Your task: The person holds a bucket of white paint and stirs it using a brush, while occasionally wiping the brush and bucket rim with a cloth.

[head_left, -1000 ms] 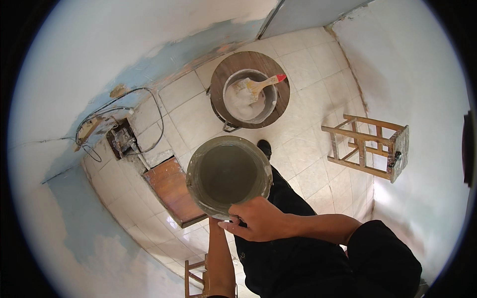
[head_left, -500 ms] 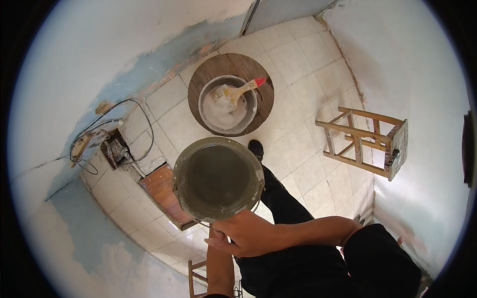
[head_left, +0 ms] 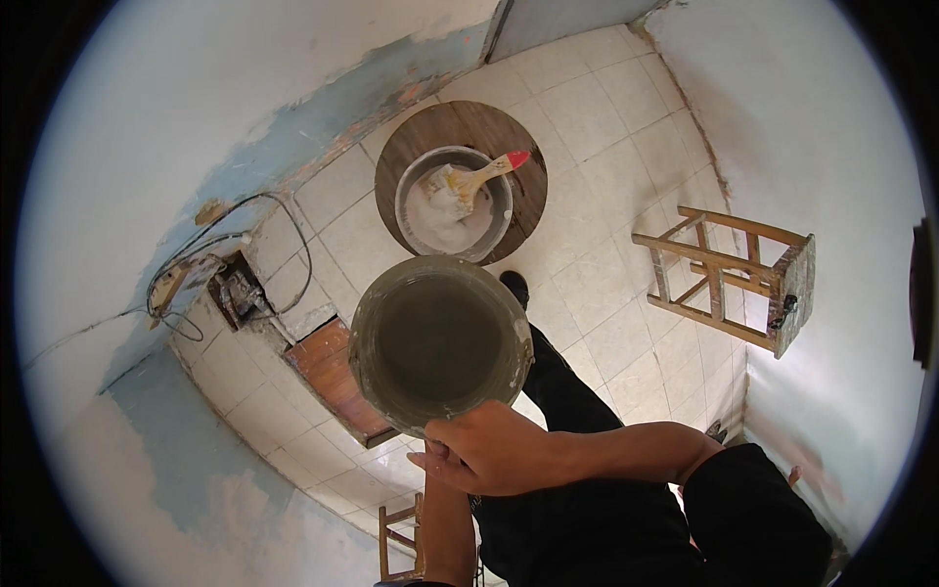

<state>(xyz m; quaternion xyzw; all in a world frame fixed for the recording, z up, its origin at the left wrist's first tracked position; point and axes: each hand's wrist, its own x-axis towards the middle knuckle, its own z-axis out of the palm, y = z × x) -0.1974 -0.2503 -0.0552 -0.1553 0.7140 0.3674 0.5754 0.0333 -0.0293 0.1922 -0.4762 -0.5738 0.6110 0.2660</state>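
Note:
A grey, smeared bucket [head_left: 360, 377] is held up in front of me, its round mouth facing up. Its inside is dark grey-green; I cannot tell how much liquid is in it. My right hand [head_left: 494, 452] is closed at the bucket's near edge, fingers curled under and out of sight. Below it comes my left forearm [head_left: 448, 533]; the left hand itself is hidden behind the right hand and the bucket. Just beyond stands a grey basin [head_left: 403, 210] of whitish paste [head_left: 452, 227], and a wide brush [head_left: 481, 178] with a red-tipped wooden handle rests in it.
The basin sits on a round wooden board [head_left: 533, 196]. A wooden stool [head_left: 719, 279] lies on its side at the right. On the left are loose black cables [head_left: 305, 245], a floor opening [head_left: 235, 293] and a reddish-brown wooden panel [head_left: 337, 377]. Another wooden frame [head_left: 399, 538] stands near my left forearm.
The bucket and my right hand have risen slightly in the picture. The surroundings have shifted a little to the right. The right hand's hold looks the same.

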